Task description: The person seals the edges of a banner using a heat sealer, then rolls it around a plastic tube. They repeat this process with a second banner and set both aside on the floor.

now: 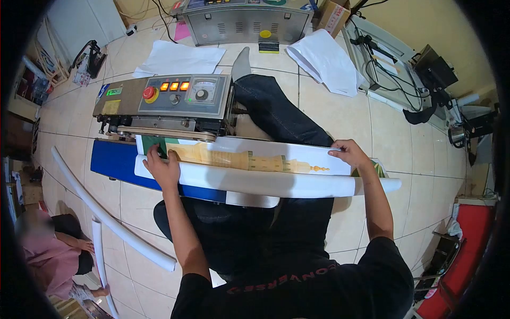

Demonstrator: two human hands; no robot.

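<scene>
The long white print [255, 159], with a tan tower drawn along it, lies across the person's lap and runs from 9 to 3 o'clock. Its near edge curls over into a roll. The left hand [162, 169] sits flat on the 9 o'clock end, grip open, fingers spread and just pressing down, not wrapped around anything. Over at 3 o'clock the right hand [348, 154] has its grip closed on the print's far edge, fingers curled over it.

The print's left end reaches the sealing machine [164, 103] at 11 o'clock, which has its orange lights on, and a blue panel [114, 159] pokes out below. A jeans leg [276, 114] stretches toward 12 beside the machine. White tubes [106, 212] lie on the tiled floor [340, 111] at 8 o'clock, near another person [53, 255] sitting there.
</scene>
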